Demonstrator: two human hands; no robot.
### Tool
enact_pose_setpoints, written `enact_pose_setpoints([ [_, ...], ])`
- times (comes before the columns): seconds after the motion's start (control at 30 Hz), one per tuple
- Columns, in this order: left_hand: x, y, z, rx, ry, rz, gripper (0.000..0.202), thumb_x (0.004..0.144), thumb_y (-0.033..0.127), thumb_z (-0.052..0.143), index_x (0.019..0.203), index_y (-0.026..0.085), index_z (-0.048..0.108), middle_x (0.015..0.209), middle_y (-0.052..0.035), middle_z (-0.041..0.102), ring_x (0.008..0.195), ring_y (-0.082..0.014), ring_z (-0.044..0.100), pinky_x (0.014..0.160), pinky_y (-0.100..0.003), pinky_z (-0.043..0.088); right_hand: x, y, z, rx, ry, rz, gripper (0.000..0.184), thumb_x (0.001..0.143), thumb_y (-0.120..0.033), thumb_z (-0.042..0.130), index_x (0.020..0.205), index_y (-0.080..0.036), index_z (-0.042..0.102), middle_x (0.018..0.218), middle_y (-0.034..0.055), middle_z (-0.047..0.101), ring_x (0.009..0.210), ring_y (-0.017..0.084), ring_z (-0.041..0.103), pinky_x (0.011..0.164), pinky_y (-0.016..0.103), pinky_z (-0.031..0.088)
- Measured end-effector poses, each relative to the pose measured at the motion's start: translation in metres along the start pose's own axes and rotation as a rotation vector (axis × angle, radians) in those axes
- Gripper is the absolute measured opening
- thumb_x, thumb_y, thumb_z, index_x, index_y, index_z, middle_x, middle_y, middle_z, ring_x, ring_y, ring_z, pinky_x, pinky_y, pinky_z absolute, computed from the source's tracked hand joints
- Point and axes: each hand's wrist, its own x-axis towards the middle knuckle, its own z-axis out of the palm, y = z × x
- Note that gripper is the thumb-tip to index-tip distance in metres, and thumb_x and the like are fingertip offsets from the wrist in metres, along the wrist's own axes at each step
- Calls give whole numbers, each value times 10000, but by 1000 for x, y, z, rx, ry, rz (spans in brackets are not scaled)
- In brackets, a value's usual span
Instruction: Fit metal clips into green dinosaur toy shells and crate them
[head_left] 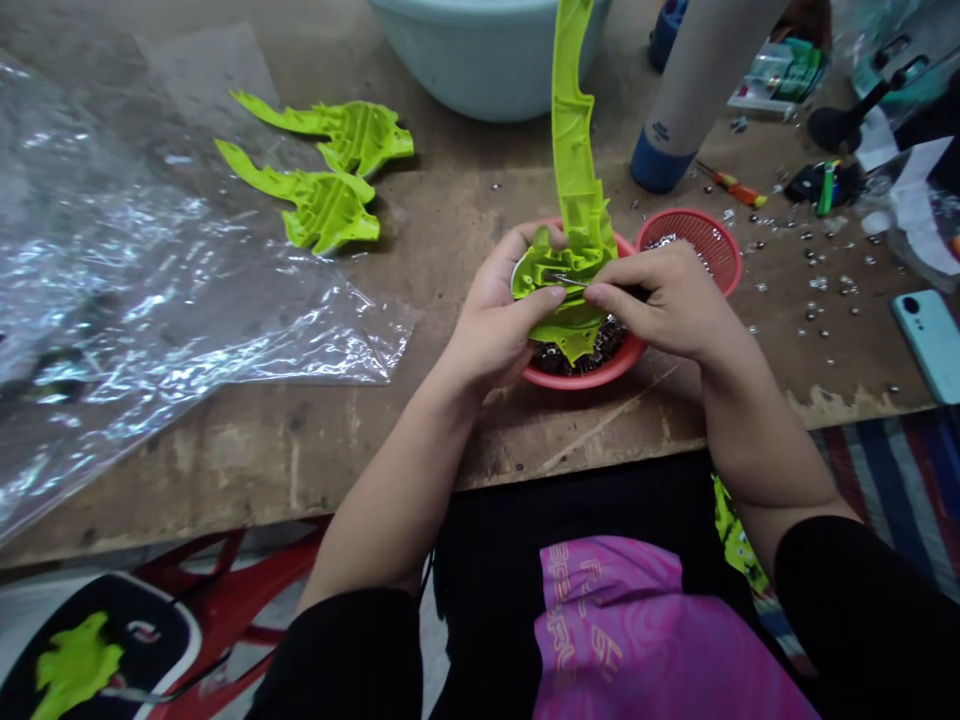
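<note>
The worn brown wooden bench (pixel 360 440) supports the following. Left: a clear plastic sheet (pixel 150 270); near it, an upper lime-green shell (pixel 364 130) and a lower lime-green shell (pixel 328 212). Rear: a pale-blue basin (pixel 480 60) and a blue-based grey cylinder (pixel 661 168). Centre: a red bowl (pixel 634 362), with a red perforated basket (pixel 724 240) just beside it. Right: an orange-handled screwdriver (pixel 739 188), scattered small metal parts (pixel 819 284) and a pale-green phone (pixel 928 345).

The part (pixel 576 150) is lime green, the bowl (pixel 581 382) red, the cloth (pixel 892 480) seemingly striped blue and grey.
</note>
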Motion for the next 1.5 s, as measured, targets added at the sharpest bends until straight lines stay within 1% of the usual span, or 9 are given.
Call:
enact_pose_setpoints([
  [0.2, 1, -7, -4, 44, -31, 6, 539, 805, 522, 948, 1219, 306, 679, 1414, -41, 746, 1435, -392, 681, 1151, -543, 625, 3, -4, 3, 39, 21, 31, 501, 1033, -648, 694, 738, -248, 754, 595, -32, 566, 587, 142, 445, 632, 336, 376],
  [0.47, 2, -6, -12, 318, -38, 152, 420, 915, 568, 885, 1144, 252, 730, 1293, -86, 727, 1413, -379, 650, 1250, -549, 528, -4, -2, -4, 86, 19, 320, 521, 885, -631, 879, 650, -202, 698, 539, -14, 558, 564, 150, 519, 573, 332, 357],
  [0.57, 6, -11, -17, 426, -101, 249, 483, 938, 664, 837, 1177, 265, 704, 1289, -76, 731, 1388, -356, 676, 1204, -523, 573, -5, -4, -9, 28, 143, 463, 528, 725, -612, 1018, 784, -213, 677, 636, -3, 606, 679, 206, 615, 652, 348, 479],
  [0.67, 9, -17, -21, 520, -149, 339, 482, 991, 698, 763, 1227, 286, 679, 1289, -61, 733, 1352, -319, 709, 1181, -488, 597, -3, -4, -9, 89, 194, 544, 702, 618, -573, 1095, 1024, -229, 636, 796, 5, 664, 859, 268, 697, 794, 400, 591],
  [0.8, 4, -20, -16, 529, -77, 399, 429, 1033, 662, 726, 1226, 282, 674, 1309, -68, 721, 1434, -335, 659, 1244, -537, 550, 1, 4, -3, 274, 126, 481, 783, 630, -573, 1099, 1146, -229, 621, 903, 25, 709, 1004, 310, 741, 929, 464, 655],
  [0.97, -3, -11, -10, 427, -17, 338, 440, 983, 631, 811, 1183, 259, 687, 1346, -80, 695, 1492, -382, 612, 1276, -568, 517, 3, 10, 2, 268, 173, 375, 664, 661, -589, 1073, 1091, -204, 744, 871, 28, 713, 1010, 310, 757, 895, 440, 676],
  [1.17, -1, -4, -14, 206, 10, 133, 577, 858, 622, 943, 1221, 268, 669, 1230, -64, 702, 1439, -430, 656, 1150, -583, 614, 5, 6, -6, 407, 158, 299, 527, 828, -667, 948, 963, -174, 821, 799, 21, 728, 846, 229, 736, 720, 341, 633],
  [1.33, -2, -9, -12, 190, 92, 151, 549, 847, 561, 966, 1149, 248, 631, 1175, -51, 685, 1403, -404, 678, 1127, -534, 632, 7, -1, 9, 425, 340, 219, 574, 911, -771, 826, 1007, -206, 854, 933, 29, 808, 905, 227, 779, 813, 363, 658],
  [1.5, 0, -9, -20, 220, 64, 95, 434, 930, 494, 877, 1180, 252, 617, 1092, -41, 659, 1216, -339, 748, 971, -471, 684, 7, 2, 14, 364, 320, 223, 614, 931, -800, 783, 994, -194, 859, 936, 43, 805, 868, 212, 766, 783, 339, 630],
])
